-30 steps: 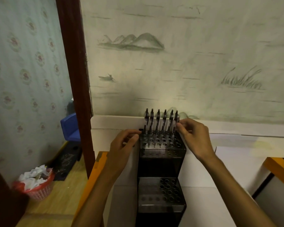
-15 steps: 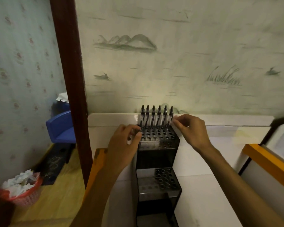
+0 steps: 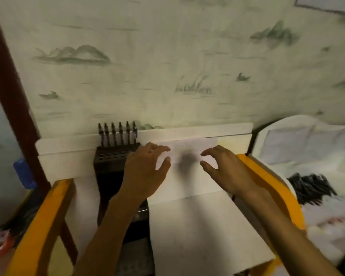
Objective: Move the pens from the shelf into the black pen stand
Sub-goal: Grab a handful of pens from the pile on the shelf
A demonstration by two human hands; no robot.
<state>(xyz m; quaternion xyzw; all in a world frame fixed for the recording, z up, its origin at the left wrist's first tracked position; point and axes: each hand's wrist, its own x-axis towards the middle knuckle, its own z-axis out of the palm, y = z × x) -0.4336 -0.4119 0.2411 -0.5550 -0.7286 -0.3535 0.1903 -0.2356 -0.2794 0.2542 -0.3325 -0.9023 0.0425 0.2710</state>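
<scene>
Black plastic makes up the pen stand, a stepped rack pierced with rows of holes that stands against the white back ledge of the worktop. Six dark pens stand upright in its rearmost row, side by side, their tops rising above the ledge in front of the pale wallpaper printed with faint green hills. The lower steps of the stand are mostly hidden behind the left forearm.

Both hands hover over the white worktop to the right of the stand and hold nothing. The left hand is just beside the stand's right edge, fingers spread and loosely bent, thumb apart from the rest. The right hand is near it, further right, fingers likewise relaxed and slightly curled, thumb pointing toward the left hand. A soft shadow lies on the white surface between them.

Orange rails run along both sides of the worktop. Off to the right, on a white surface whose nature I cannot tell through the blur, lies a heap of dark pens
</scene>
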